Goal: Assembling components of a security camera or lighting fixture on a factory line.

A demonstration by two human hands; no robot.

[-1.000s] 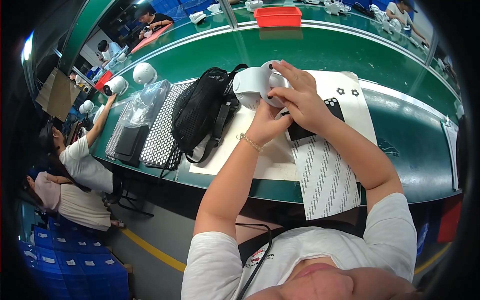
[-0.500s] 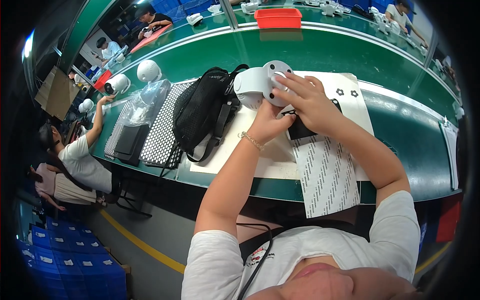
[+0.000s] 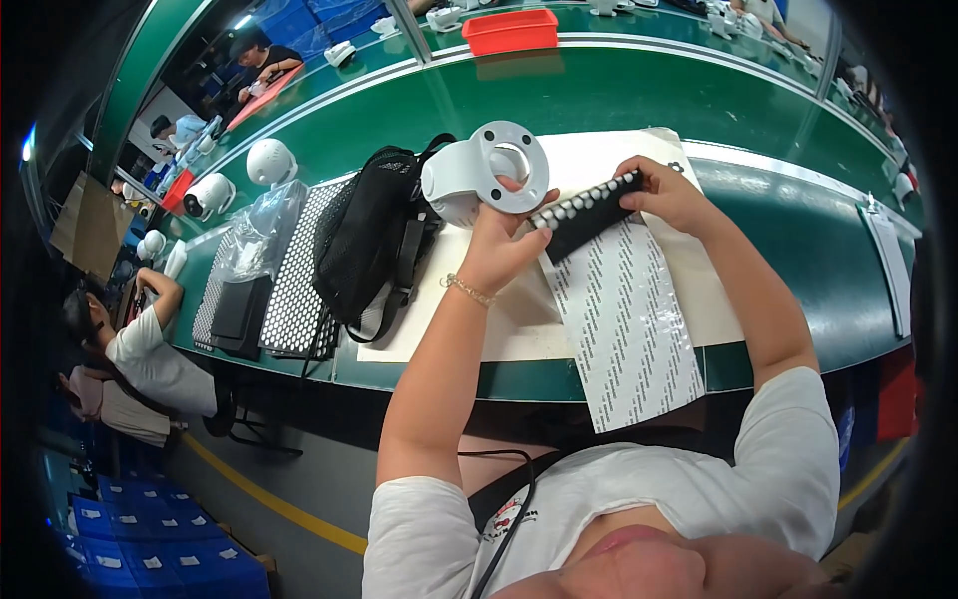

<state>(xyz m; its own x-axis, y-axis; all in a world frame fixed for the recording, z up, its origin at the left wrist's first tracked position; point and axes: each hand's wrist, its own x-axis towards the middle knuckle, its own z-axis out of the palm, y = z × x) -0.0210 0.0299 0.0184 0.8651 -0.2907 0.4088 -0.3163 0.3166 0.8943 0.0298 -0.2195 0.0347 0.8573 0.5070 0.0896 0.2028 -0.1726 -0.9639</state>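
Device of white plastic point(image 3: 452, 180) sits clasped in my left hand point(image 3: 497, 248), likely keeping its ring point(image 3: 538, 166) exposed; right of it, my right hand point(image 3: 678, 197) pinches a black sheet point(image 3: 591, 226).

Head-worn fisheye looks down on the hands point(image 3: 501, 246).

Assembly workshop, indicated by the long green table point(image 3: 788, 265), black-shirted worker point(image 3: 269, 62) at eleven o'clock, white-labelled blue bins point(image 3: 165, 542) at eight.

own hands point(image 3: 502, 245): 2 | held white device point(image 3: 473, 172): 1 | dotted black sheet point(image 3: 589, 227): 1 | bracelet point(image 3: 469, 291): 1 | black mesh bag point(image 3: 366, 235): 1 | red benchtop bins point(image 3: 510, 34): 2
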